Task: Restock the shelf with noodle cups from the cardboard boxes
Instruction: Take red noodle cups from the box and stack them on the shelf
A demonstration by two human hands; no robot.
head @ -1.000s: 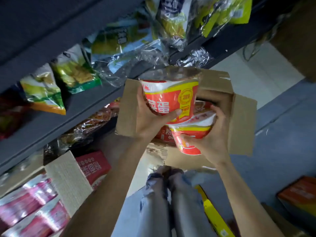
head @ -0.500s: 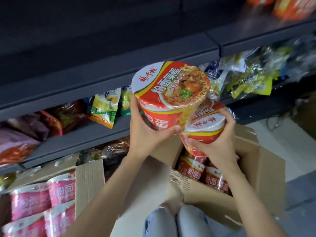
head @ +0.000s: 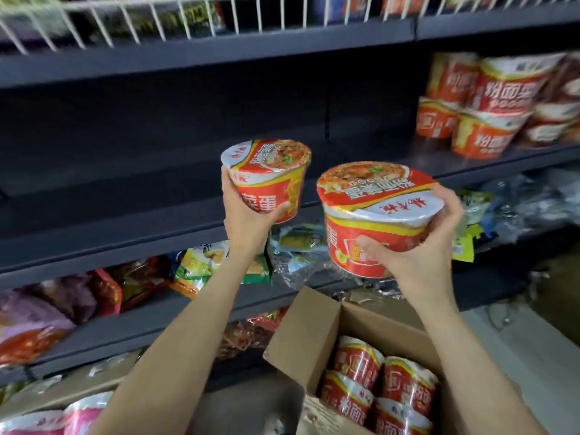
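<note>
My left hand grips a red noodle cup from below and behind, holding it upright in front of the dark shelf. My right hand grips a second red noodle cup, tilted toward me, lower and to the right. Both cups hang in the air ahead of the shelf's front edge. Below my right arm an open cardboard box holds several more red cups. On the same shelf at the far right stand stacked red noodle cups.
A white wire rack runs along the shelf above. Snack bags fill the lower shelf. Pink noodle cups sit in another box at the bottom left. Pale floor shows at the lower right.
Both hands have lifted their cups up out of the box to the height of the dark shelf and moved apart. My view has tilted upward, bringing the stocked cups at right into sight.
</note>
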